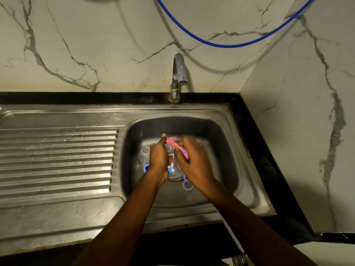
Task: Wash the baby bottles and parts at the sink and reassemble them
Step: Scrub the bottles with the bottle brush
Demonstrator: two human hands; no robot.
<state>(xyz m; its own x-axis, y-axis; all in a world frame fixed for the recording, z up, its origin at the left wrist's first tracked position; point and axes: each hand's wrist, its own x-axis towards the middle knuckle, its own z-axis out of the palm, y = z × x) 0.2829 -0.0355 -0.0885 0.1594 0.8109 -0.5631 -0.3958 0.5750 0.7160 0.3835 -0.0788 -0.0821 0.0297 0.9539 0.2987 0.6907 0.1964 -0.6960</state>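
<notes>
Two hands over stainless steel sink: left hand grips clear plastic baby bottle, mostly hidden; right hand pinches blurred pink sponge on it.

Both forearms are bare for their whole visible length, slim and smooth. The left hand and the right hand are bare as well. One short, rounded nail shows at the tip of the left thumb; the other fingers are too blurred to detail.
</notes>
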